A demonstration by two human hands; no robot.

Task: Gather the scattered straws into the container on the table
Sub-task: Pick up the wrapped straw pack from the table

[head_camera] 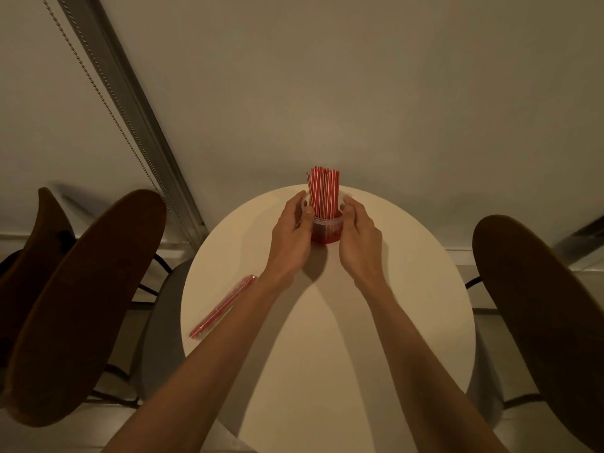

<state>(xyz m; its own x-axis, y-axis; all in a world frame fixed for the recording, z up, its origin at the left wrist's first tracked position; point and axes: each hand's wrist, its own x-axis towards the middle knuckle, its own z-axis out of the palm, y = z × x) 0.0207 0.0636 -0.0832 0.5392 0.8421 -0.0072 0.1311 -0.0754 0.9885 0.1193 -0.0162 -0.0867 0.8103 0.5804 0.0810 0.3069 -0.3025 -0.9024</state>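
A clear plastic container (327,228) stands at the far side of the round white table (327,322). A bunch of red-and-white striped straws (323,192) stands upright in it. My left hand (291,238) wraps the container's left side, thumb at the rim. On the container's right side my right hand (358,237) presses its fingers. A red plastic sleeve holding more straws (224,305) lies diagonally near the table's left edge, beside my left forearm.
Brown chair backs stand to the left (85,305) and to the right (549,322) of the table. A wall rises behind the table, with a metal rail (130,103) and a bead chain running diagonally at the left.
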